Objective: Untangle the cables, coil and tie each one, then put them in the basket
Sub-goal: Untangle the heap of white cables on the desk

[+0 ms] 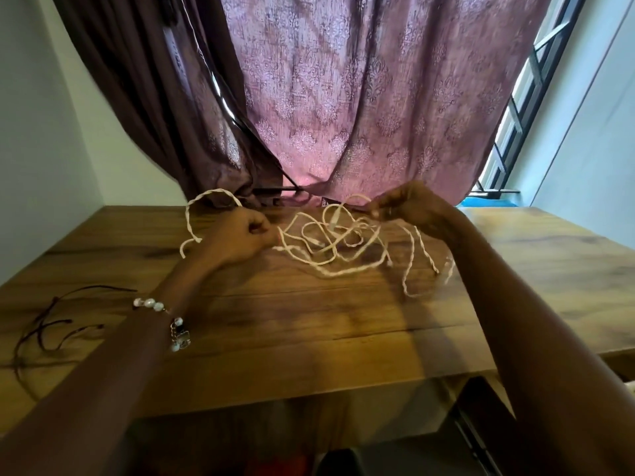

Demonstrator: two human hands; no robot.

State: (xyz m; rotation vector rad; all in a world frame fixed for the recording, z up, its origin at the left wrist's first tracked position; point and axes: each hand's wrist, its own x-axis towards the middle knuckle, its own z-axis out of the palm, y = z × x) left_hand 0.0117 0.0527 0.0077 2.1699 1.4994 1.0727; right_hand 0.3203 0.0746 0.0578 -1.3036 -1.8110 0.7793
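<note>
A person is working at a wooden table (309,338), still untangling: the white cables (330,242) are lying knotted between the hands, none coiled or tied, no basket visible. The left hand (237,238) and right hand (409,207) are each pinching a strand with curled fingers.

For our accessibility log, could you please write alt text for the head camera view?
Two hands work a tangle of white cables on a wooden table: the left hand grips one strand, the right hand pinches another. Thin dark cords lie at the table's left edge, before a mauve patterned curtain.
</note>
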